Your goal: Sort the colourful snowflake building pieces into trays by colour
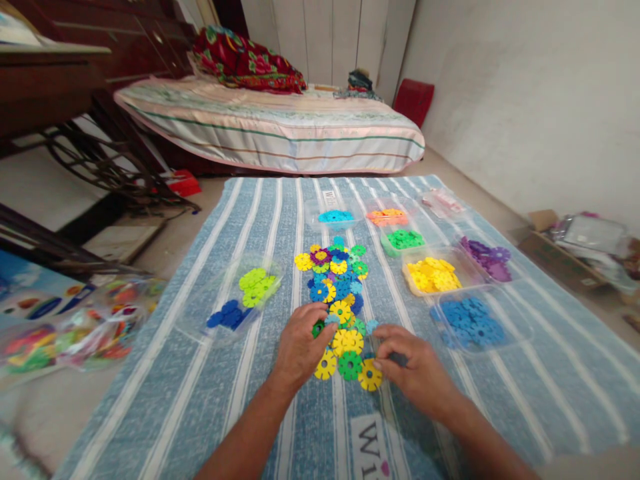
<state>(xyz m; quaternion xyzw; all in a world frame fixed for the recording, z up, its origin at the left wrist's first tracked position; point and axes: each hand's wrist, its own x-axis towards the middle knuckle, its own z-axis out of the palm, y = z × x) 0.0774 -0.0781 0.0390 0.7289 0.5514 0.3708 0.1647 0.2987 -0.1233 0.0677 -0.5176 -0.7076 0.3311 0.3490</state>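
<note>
A loose pile of flat plastic snowflake discs [336, 280] in yellow, blue, green and purple lies in the middle of a blue striped mat [250, 220]. My left hand [299, 347] rests on the pile's near edge, fingers curled over a dark green disc [319, 327]. My right hand [413, 367] is closed in a pinch on a yellow disc [371, 375] at the pile's front. A green disc [350, 365] and another yellow disc [325, 365] lie between the two hands.
Clear trays hold sorted discs: lime and dark blue [245, 297] at left, light blue [336, 217], orange [386, 216], green [404, 239], yellow [433, 275], purple [487, 259] and blue [470, 321] at right. A toy bag [75, 327] lies left. A mattress [270, 127] is beyond.
</note>
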